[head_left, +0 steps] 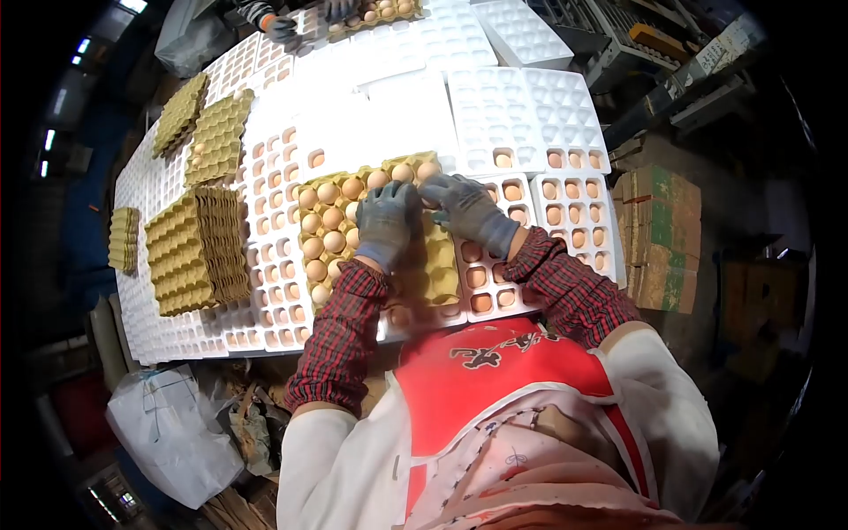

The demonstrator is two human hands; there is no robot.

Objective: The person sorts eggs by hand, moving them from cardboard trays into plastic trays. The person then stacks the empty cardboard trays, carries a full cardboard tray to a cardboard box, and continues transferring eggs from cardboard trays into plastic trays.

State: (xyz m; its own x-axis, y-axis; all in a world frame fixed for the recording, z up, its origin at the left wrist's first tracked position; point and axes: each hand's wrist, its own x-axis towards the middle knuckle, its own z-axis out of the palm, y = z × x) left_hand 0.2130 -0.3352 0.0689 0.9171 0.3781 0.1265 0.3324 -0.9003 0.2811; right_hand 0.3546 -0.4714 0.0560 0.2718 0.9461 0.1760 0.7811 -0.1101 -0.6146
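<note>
A yellow pulp egg tray (433,265) lies on the white foam trays in front of me, with brown eggs (334,241) in its left part and along its far edge. My left hand (387,221), in a grey-blue glove, is over the middle of the tray, fingers curled down at the eggs; what they hold is hidden. My right hand (470,210), gloved alike, reaches to the tray's far right corner, its fingers bent around something hidden beneath them. White foam trays (574,216) with eggs in square pockets lie to the right.
A tall stack of pulp trays (196,252) stands at the left, with smaller stacks (219,137) behind. A co-worker's gloved hand (283,31) is at the far edge near another egg tray (375,16). Cardboard boxes (658,238) stand right of the table, a white bag (172,433) lower left.
</note>
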